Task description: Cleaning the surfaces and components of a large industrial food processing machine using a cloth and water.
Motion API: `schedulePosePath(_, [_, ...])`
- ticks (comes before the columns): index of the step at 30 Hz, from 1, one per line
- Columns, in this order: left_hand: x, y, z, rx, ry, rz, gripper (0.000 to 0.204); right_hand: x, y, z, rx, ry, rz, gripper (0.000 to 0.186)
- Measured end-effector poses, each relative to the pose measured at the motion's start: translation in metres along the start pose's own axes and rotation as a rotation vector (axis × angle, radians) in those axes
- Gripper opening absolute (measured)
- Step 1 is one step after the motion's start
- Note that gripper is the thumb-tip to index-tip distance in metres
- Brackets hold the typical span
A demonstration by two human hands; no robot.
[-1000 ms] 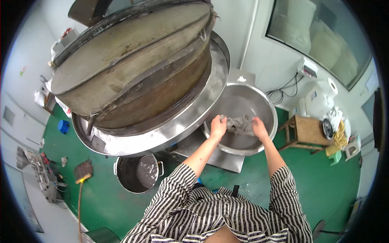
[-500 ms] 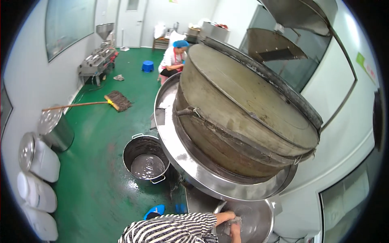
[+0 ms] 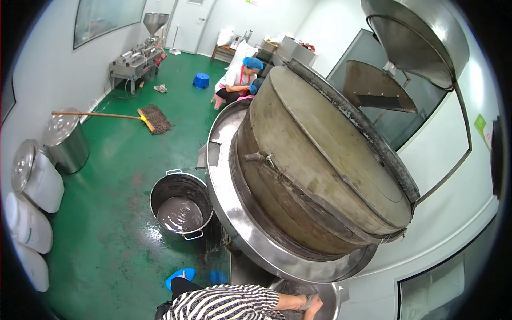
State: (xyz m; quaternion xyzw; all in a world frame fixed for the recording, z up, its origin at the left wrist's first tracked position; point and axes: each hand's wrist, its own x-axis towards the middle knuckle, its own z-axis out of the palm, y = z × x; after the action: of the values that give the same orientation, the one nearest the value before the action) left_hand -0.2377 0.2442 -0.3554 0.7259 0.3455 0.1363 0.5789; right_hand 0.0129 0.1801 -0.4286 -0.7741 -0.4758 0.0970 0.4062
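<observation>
Hands (image 3: 316, 304) hold grey cloth (image 3: 305, 304) over basin (image 3: 337, 300); green sign (image 3: 480, 125), print unreadable

1. Lit brightly, evenly; palest on the smooth white right-hand wall (image 3: 477, 88).
2. Glaring off the curved, polished-steel tray (image 3: 242, 224) and glossy green floor (image 3: 122, 170).
3. Shadowed inside the deep, round metal pot (image 3: 165, 194).
4. Soft at the bare hands (image 3: 314, 305).
5. Bowed toward black rims.

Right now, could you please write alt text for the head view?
The wearer's left hand and right hand are at a steel basin with what seems grey cloth. Beyond are a large vessel, a pot and a co-worker.
</observation>
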Motion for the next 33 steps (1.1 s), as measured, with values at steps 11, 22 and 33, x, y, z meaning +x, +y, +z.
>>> schedulePosePath(11, [-0.026, -0.017, -0.015, -0.289, -0.052, 0.035, 0.052, -0.024, 0.06, 0.006, -0.494, -0.301, 0.048, 0.04])
schedulePosePath(22, [-0.024, -0.024, -0.009, -0.5, -0.112, 0.078, 0.05, -0.118, 0.014, -0.013, -0.91, -0.736, -0.107, 0.079])
schedulePosePath(33, [-0.052, 0.005, 0.058, -0.621, -0.441, 0.05, 0.048, -0.097, -0.043, -0.041, 0.73, 0.105, 0.332, 0.034])
